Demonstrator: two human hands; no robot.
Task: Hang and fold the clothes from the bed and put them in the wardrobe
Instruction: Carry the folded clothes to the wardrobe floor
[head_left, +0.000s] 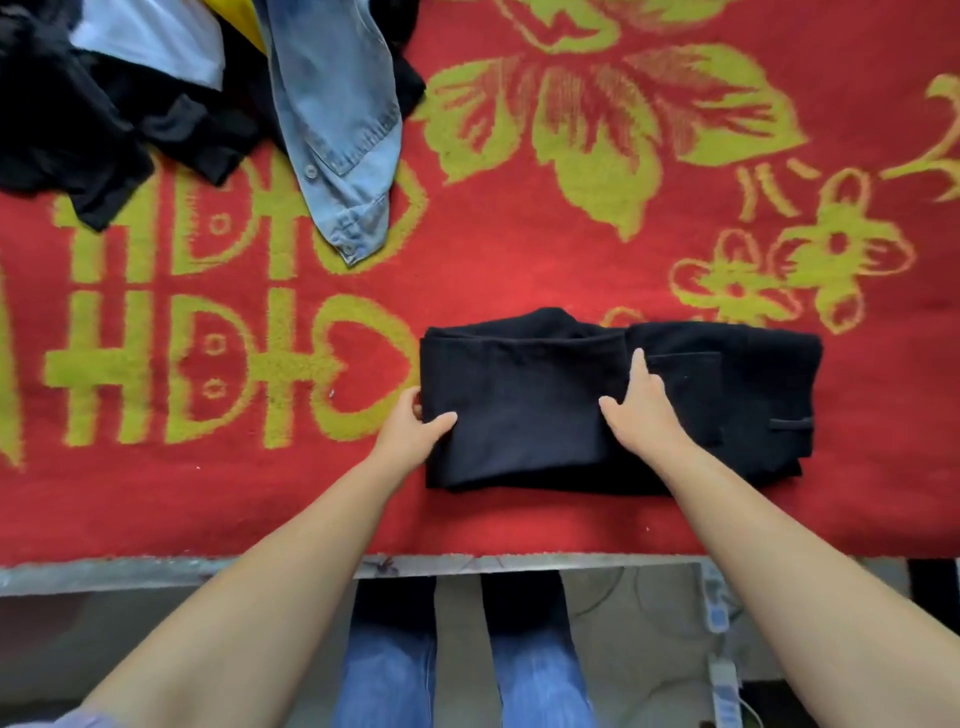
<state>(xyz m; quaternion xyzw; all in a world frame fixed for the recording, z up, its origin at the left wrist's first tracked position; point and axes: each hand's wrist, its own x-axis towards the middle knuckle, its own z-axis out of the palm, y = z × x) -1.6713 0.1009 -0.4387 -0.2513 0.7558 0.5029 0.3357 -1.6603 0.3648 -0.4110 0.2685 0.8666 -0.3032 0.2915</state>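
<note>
Both hands on a folded black garment. Left hand (415, 423) grips the left edge of the black trousers (524, 410): thumb lies on top of the cloth, fingers curled round the edge and tucked out of sight. Right hand (641, 402) lies flat on the middle of the bundle, fingers straight and spread, thumb pointing left, pressing the upper fold down.

Trousers rest on the red bedspread (519, 270), near the bed's front edge, folded into a wide rectangle. A patch pocket and a belt loop show on the right-hand part, which lies uncovered beside the upper fold.

Bedspread carries yellow-green flowers and large characters.

Far left corner of the bed: heap of unfolded clothes. A pale denim shirt (337, 130) trails out of it toward the front, cuff buttons visible. Black garments (93, 135) bunched to its left, white cloth (156, 36) on top, a sliver of yellow behind.

Below the bed edge, the person's blue jeans (387, 675) and floor.
</note>
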